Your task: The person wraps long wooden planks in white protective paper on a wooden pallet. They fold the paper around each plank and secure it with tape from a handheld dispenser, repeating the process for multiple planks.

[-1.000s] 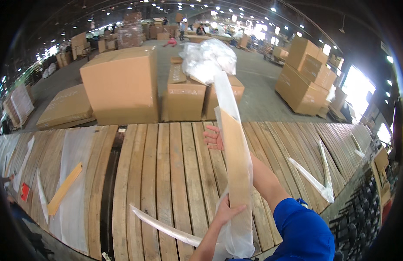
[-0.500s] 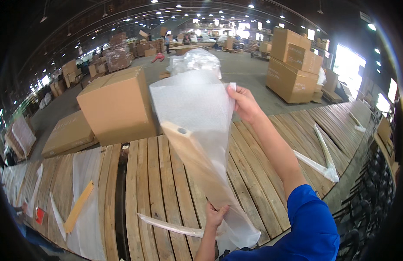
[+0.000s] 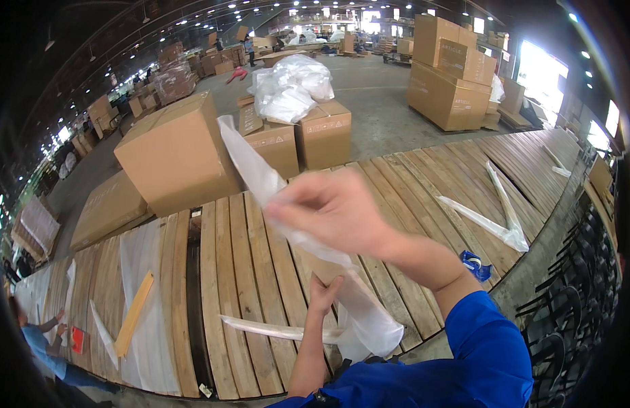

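A long wooden piece [image 3: 320,267], wrapped in a translucent white foam sheet [image 3: 246,158], slants away from me above the slatted table. Low on the piece, my left hand [image 3: 321,297] grips it through the foam. My right hand [image 3: 332,212] is over its upper part, blurred by motion, with fingers pinched at the foam's edge. Close to my body, the sheet gathers in a bunched end [image 3: 376,333]. Another thin wrapped strip [image 3: 271,329] runs leftward from there along the slats. The wood's far end is hidden under the foam.
Wooden slats [image 3: 243,272] form the long table. To the right lie a blue tape dispenser [image 3: 475,266] and a wrapped V-shaped piece [image 3: 511,236]. A bare wooden strip [image 3: 135,314] rests on foam at left, near a co-worker [image 3: 46,347]. Cardboard boxes [image 3: 176,153] stand beyond.
My right hand has come down and inward, folding the spread foam sheet over the wood into a narrow wrap. My left hand keeps its hold. The tape dispenser and boxes behind now show.
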A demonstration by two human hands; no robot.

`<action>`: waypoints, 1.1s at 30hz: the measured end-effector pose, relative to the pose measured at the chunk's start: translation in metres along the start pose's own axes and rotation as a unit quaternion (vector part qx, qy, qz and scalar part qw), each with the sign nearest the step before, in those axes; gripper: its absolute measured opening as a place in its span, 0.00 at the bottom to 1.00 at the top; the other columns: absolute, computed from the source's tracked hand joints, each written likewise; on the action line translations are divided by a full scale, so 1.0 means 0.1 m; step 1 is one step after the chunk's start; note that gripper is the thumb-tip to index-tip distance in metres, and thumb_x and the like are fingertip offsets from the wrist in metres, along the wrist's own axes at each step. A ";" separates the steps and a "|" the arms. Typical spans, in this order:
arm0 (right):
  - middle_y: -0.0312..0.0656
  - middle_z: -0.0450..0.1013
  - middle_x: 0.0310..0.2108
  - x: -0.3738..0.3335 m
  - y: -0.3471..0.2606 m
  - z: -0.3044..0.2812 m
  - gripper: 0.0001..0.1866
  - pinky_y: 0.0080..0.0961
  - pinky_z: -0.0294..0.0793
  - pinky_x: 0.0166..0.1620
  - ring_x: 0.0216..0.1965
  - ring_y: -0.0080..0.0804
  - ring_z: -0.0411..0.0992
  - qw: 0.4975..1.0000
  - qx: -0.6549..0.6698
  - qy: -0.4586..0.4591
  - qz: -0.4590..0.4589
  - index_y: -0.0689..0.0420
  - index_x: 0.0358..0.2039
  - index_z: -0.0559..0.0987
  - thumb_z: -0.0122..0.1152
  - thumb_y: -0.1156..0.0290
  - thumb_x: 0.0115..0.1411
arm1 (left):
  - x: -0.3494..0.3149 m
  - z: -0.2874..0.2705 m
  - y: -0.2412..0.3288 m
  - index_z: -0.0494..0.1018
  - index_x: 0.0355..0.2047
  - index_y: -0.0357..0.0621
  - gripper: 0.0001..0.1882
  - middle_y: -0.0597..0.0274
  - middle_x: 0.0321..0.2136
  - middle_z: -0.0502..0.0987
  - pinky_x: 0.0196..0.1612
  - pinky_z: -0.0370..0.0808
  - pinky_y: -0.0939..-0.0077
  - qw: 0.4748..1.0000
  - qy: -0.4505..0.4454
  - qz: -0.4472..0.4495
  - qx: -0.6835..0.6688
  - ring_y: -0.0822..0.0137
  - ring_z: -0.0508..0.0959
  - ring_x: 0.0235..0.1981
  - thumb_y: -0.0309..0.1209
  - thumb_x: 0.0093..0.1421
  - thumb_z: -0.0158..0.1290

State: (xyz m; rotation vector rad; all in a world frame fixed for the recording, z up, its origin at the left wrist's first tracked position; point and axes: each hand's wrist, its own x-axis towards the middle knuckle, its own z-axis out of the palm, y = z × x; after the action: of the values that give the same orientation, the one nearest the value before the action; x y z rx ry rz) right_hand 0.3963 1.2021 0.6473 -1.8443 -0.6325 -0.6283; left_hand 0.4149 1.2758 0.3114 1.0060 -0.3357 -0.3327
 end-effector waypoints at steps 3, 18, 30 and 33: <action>0.44 0.79 0.22 0.16 -0.04 0.61 0.09 0.29 0.77 0.29 0.24 0.31 0.79 0.993 -0.086 -0.058 -0.051 0.60 0.33 0.84 0.65 0.66 0.62 | -0.04 0.05 0.22 0.63 0.60 0.39 0.33 0.60 0.52 0.74 0.56 0.73 0.68 0.999 -0.036 0.007 0.025 0.67 0.75 0.53 0.22 0.56 0.65; 0.49 0.79 0.25 0.29 0.70 1.20 0.14 0.39 0.77 0.31 0.27 0.46 0.79 0.956 -0.224 -0.012 -0.189 0.58 0.31 0.84 0.57 0.62 0.65 | 0.47 0.14 1.23 0.69 0.55 0.35 0.18 0.58 0.51 0.75 0.57 0.72 0.67 0.958 0.135 0.141 -0.209 0.65 0.74 0.53 0.36 0.73 0.47; 0.43 0.82 0.39 0.21 1.94 1.23 0.11 0.28 0.79 0.42 0.38 0.28 0.80 0.768 0.472 -0.110 0.419 0.61 0.45 0.81 0.63 0.71 0.65 | -0.21 0.15 1.65 0.69 0.57 0.36 0.20 0.56 0.55 0.74 0.61 0.69 0.63 0.927 0.162 -0.017 -0.338 0.62 0.73 0.57 0.38 0.73 0.41; 0.43 0.82 0.39 0.32 2.04 1.59 0.11 0.28 0.79 0.43 0.38 0.28 0.80 0.790 0.454 -0.142 0.386 0.61 0.46 0.81 0.63 0.70 0.66 | -0.31 0.04 1.63 0.69 0.56 0.38 0.20 0.57 0.54 0.75 0.60 0.70 0.63 0.938 0.137 -0.007 -0.319 0.62 0.75 0.55 0.38 0.73 0.40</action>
State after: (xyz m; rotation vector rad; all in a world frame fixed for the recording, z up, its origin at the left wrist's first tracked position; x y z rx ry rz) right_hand 0.5784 1.2899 0.4834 -1.0860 -0.2217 0.4742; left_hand 0.4043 1.3662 0.4503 0.4029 0.0413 -0.2823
